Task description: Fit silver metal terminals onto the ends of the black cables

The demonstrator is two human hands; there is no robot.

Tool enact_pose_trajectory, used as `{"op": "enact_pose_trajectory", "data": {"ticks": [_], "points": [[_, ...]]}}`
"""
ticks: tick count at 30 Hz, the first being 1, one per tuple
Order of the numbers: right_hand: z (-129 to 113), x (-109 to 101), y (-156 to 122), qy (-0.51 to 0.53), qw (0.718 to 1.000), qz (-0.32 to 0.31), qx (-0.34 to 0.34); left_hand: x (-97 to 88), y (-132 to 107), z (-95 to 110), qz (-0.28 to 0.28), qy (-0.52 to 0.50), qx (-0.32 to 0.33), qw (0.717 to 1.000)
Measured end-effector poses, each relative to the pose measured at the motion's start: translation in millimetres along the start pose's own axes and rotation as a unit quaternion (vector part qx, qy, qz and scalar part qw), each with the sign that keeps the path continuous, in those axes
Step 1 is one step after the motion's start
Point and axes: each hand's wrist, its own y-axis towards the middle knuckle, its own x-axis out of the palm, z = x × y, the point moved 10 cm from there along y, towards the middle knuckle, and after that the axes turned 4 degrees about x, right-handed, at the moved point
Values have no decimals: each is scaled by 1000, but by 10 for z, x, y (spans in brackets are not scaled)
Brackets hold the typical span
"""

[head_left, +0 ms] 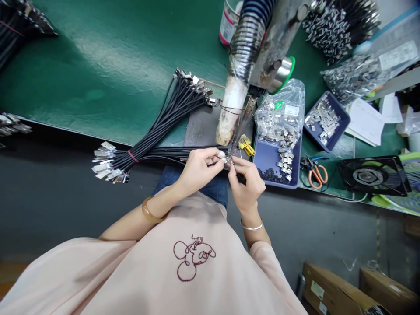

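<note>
Over the table's front edge, my left hand (201,169) pinches a black cable near its end, with white covers on the fingertips. My right hand (245,178) is closed in a pinch right beside it; the small piece between its fingertips is too small to make out. Several black cables (167,153) run leftward from my left hand into a bundle (157,127), tied with a red band (133,156) and tipped with metal connectors (108,164). A small yellow tool (246,145) lies just beyond my right hand.
A ribbed duct (244,48) and a metal arm (274,48) hang above the work spot. A blue tray (293,177) of metal shells and small black parts stands right, beside a smaller tray (343,120). Orange-handled scissors (317,177) and a black fan (374,176) lie farther right.
</note>
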Motion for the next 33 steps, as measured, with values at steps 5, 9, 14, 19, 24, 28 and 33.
{"op": "enact_pose_trajectory", "data": {"ticks": [5, 9, 14, 19, 24, 28, 33], "points": [[249, 79, -40, 110, 984, -23, 136, 12, -49, 10, -14, -79, -4, 997], [378, 158, -60, 176, 961, -56, 205, 27, -53, 17, -24, -97, -6, 995], [220, 72, 1, 83, 990, -31, 113, 19, -36, -12, -4, -86, -3, 996], [111, 67, 49, 42, 998, -20, 47, 30, -22, -28, -2, -67, -4, 998], [75, 44, 100, 30, 999, -8, 26, -12, -20, -3, 24, -57, -3, 998], [31, 41, 68, 10, 1000, -12, 0, 8, -33, -19, 16, -56, -10, 998], [-14, 54, 11, -27, 999, -21, -34, 42, -45, -51, 4, -57, -21, 998]]}}
